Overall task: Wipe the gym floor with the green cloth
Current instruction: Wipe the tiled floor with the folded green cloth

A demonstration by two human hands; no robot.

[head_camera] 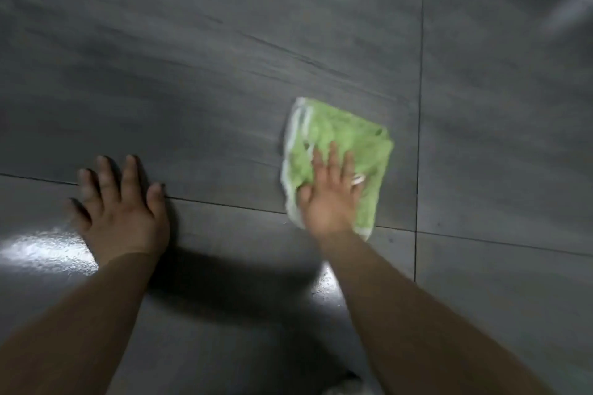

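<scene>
Hands both spread flat: right hand (327,199) presses the green cloth (340,128), left hand (122,212) rests on the tiled floor (192,74).

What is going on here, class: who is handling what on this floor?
A person is leaning over a grey tiled floor and wiping it. The right hand presses flat, fingers straight, on a crumpled green cloth that lies over a grout line near a tile corner. The left hand rests open on bare tile, fingers spread, apparently as support. The cloth and right hand are blurred, which suggests a wiping stroke.
</scene>
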